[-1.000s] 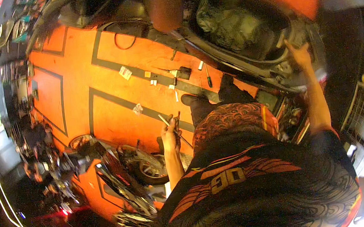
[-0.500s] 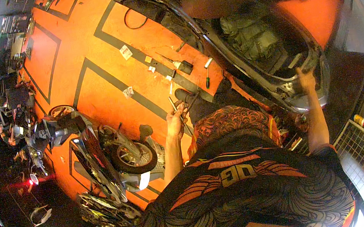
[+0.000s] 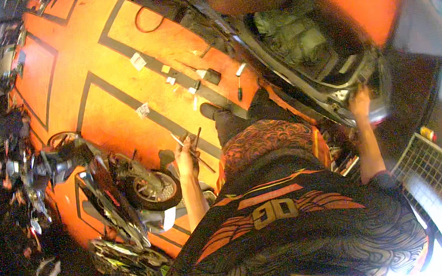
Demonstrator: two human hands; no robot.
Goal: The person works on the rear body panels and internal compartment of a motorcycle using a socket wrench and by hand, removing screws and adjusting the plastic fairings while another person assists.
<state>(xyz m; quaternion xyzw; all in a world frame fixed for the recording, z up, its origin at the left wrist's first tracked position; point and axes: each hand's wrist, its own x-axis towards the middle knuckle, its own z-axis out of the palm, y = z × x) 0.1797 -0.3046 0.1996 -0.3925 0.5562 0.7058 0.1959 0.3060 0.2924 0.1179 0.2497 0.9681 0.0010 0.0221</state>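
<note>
My left hand [image 3: 185, 157], arm stretched toward 11 o'clock, fingers closed around thin rods. My right hand [image 3: 360, 103], arm straight toward 1 o'clock, fingers pressed flat, gripping nothing.

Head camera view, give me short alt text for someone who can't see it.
A person in a patterned shirt holds slim metal tools in the left hand while the right hand rests on the rim of an opened scooter. Small parts lie on the orange floor.
</note>
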